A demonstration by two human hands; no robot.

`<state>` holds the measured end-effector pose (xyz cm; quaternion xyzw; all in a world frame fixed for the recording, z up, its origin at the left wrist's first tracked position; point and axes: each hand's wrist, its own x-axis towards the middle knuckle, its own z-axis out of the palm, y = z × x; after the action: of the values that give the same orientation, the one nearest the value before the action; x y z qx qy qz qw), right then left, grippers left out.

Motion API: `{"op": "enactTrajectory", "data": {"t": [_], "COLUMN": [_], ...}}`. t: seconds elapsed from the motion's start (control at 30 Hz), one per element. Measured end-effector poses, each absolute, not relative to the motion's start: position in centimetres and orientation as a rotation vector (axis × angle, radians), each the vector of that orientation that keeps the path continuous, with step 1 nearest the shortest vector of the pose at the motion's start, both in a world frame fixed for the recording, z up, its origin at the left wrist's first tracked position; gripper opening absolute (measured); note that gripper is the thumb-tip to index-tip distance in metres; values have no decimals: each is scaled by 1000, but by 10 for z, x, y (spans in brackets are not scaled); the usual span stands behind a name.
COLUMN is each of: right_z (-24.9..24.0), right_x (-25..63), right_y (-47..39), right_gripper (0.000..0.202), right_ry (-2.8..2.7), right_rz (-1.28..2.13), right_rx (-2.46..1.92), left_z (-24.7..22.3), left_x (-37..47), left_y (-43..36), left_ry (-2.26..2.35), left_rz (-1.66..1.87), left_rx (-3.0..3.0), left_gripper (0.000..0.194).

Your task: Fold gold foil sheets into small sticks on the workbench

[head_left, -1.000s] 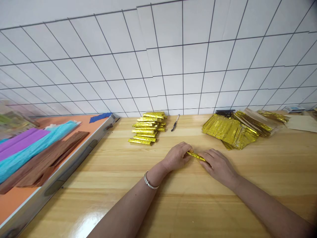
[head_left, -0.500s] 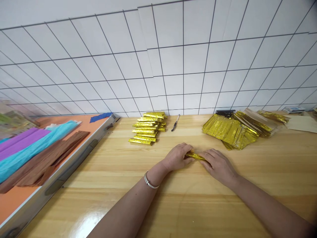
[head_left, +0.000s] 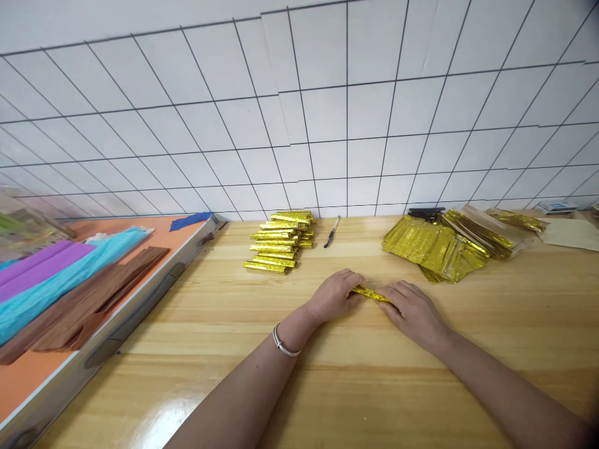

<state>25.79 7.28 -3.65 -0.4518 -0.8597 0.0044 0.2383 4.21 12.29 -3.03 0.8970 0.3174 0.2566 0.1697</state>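
- The white wall [head_left: 369, 50], ruled with dark lines into squares, fills the upper half of the view behind everything else.
- The worktop [head_left: 365, 393] is pale wood with a glossy patch of light near its lower left.
- To the left lies an orange surface [head_left: 28, 380] with a grey raised edge, bearing brown sheets [head_left: 93, 312], a turquoise sheet [head_left: 60, 280] and a purple sheet [head_left: 42, 268], side by side at a slant.
- A spread pile of gold sheets [head_left: 430, 246], flat, shiny and creased, sits toward the wall on the right.
- The stack of gold pieces [head_left: 276, 249], slim and bar-like, lies overlapped in a rough column left of centre.
- The right hand [head_left: 414, 312] has its grip closed on the right end of a gold strip, fingers above and thumb below.
- The left hand [head_left: 337, 294] has its grip closed on the left end of the same piece.
- That narrow gold strip [head_left: 371, 293] is between the two hands, just above or on the wood; which, I cannot tell. Its visible middle is bright, crinkled and slender, slanting down to the right; both ends are hidden by fingers.
- A pen [head_left: 332, 232], clear-barrelled with a dark end, lies beside the stack.
- A silvery bracelet [head_left: 284, 343] circles the left wrist.
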Motion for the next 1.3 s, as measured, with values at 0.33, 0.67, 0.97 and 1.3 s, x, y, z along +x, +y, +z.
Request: {"op": "enactTrajectory", "data": {"t": [0.33, 0.67, 0.97, 1.3], "right_z": [-38, -39, -43, -50], "right_x": [259, 259, 261, 267], "right_y": [73, 73, 77, 83], "right_gripper": [24, 29, 49, 49], "right_ry": [-2350, -2300, -2166, -2256], "right_rz": [23, -9, 38, -61], "right_rx": [-1233, -1281, -1479, -1486], "left_z": [-32, -34, -32, -44], "left_x": [42, 40, 39, 22], "left_y": [125, 126, 139, 154], "left_ry": [825, 906, 945, 1012], "left_rz": [719, 930, 1324, 1493], "left_rx": [2594, 2096, 1148, 985], "left_gripper": [22, 18, 32, 34]}}
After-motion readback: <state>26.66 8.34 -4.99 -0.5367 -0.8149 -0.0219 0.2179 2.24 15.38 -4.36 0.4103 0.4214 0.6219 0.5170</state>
